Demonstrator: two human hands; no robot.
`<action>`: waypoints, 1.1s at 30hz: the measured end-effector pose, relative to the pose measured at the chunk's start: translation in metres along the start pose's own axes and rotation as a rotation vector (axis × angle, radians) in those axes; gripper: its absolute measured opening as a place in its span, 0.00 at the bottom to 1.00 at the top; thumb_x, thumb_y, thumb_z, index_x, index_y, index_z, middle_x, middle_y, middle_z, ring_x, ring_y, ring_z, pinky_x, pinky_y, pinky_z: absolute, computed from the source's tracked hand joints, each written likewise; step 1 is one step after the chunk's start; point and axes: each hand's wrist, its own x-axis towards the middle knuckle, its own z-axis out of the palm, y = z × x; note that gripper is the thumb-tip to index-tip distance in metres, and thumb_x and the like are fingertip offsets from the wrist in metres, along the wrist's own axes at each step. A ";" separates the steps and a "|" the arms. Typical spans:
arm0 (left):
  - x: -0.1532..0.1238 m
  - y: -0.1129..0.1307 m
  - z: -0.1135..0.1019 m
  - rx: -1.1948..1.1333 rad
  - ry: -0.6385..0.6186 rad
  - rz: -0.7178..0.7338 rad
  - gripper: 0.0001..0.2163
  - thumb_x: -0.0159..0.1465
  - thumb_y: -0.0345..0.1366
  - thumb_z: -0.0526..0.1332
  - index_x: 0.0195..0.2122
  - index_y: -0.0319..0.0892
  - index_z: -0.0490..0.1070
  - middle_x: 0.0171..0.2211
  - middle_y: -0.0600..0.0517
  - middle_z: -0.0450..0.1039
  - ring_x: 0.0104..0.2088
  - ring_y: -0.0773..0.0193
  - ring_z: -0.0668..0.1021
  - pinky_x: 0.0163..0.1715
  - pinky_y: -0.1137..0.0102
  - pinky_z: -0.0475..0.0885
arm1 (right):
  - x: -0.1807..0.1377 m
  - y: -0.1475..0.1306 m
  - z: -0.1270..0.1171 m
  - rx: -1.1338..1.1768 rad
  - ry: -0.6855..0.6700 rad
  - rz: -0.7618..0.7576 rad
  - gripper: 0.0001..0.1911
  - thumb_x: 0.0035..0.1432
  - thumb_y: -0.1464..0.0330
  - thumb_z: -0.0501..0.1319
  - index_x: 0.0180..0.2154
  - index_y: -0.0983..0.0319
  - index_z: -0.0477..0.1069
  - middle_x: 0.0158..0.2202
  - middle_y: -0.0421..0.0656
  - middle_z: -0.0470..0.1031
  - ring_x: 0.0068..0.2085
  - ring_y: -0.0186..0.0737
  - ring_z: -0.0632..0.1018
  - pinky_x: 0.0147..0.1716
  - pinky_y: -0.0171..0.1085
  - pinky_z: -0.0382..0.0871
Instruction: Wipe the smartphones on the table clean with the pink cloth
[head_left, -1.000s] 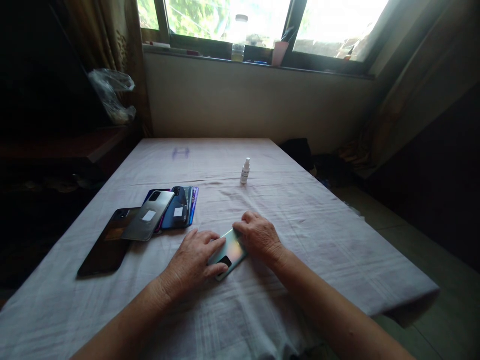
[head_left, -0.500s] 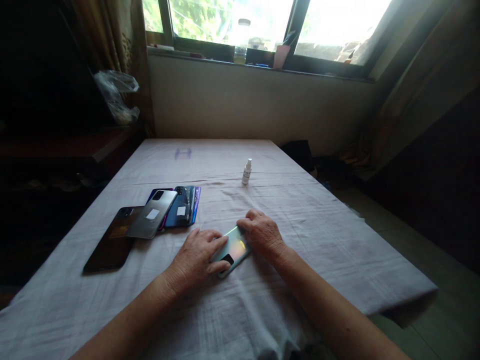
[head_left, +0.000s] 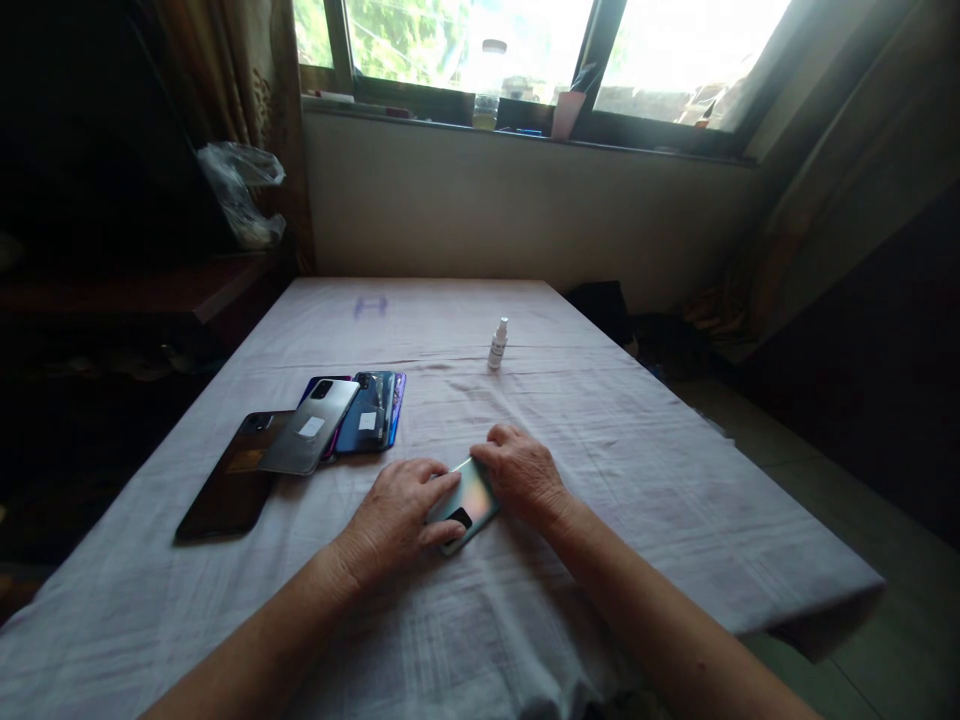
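On the near middle of the cloth-covered table [head_left: 675, 520], both forearms reach in from the bottom edge and converge on one iridescent phone [head_left: 466, 500], which lies flat and back-up on the cloth, turned at a slant with its dark camera patch toward the person. The left hand [head_left: 397, 515] rests palm down with its fingers loosely curved, the fingertips lying over the phone's left long edge and the thumb tucked against the near corner beside the camera patch; it grips the phone lightly from that side rather than lifting it. The right hand [head_left: 525, 472] is arched knuckles-up over the far right end, fingers bent down onto the phone's upper edge (how firmly it presses cannot be told from this view). So the phone sits between the two hands, touched by both, with only its shiny middle strip showing. To the left, well apart from the hands, a row of other phones [head_left: 330, 430] lies overlapped on the cloth, with a larger dark phone [head_left: 225, 490] at the left end. A small white spray bottle [head_left: 497, 344] stands upright farther back, beyond the right hand. Past the table's far edge runs a window sill [head_left: 525, 135] holding a few small items.
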 end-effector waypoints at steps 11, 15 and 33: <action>-0.005 -0.011 -0.014 -0.111 -0.123 0.065 0.34 0.53 0.47 0.73 0.60 0.47 0.67 0.60 0.44 0.68 0.60 0.47 0.69 0.60 0.56 0.62 | -0.003 0.002 0.005 0.023 0.022 0.016 0.13 0.66 0.70 0.55 0.43 0.53 0.78 0.43 0.45 0.74 0.43 0.42 0.72 0.39 0.35 0.62; -0.011 -0.018 -0.022 -0.163 -0.126 0.031 0.30 0.54 0.40 0.71 0.58 0.46 0.68 0.58 0.46 0.69 0.58 0.50 0.71 0.59 0.60 0.64 | -0.003 0.000 0.006 0.034 0.031 0.028 0.14 0.65 0.71 0.56 0.44 0.52 0.78 0.44 0.45 0.74 0.44 0.42 0.72 0.39 0.35 0.63; -0.013 -0.020 -0.018 -0.181 -0.070 0.006 0.19 0.59 0.36 0.68 0.52 0.46 0.73 0.51 0.48 0.72 0.51 0.55 0.73 0.53 0.63 0.69 | -0.015 -0.016 0.010 0.059 0.043 -0.113 0.13 0.67 0.68 0.56 0.48 0.53 0.76 0.43 0.45 0.74 0.41 0.41 0.71 0.40 0.36 0.62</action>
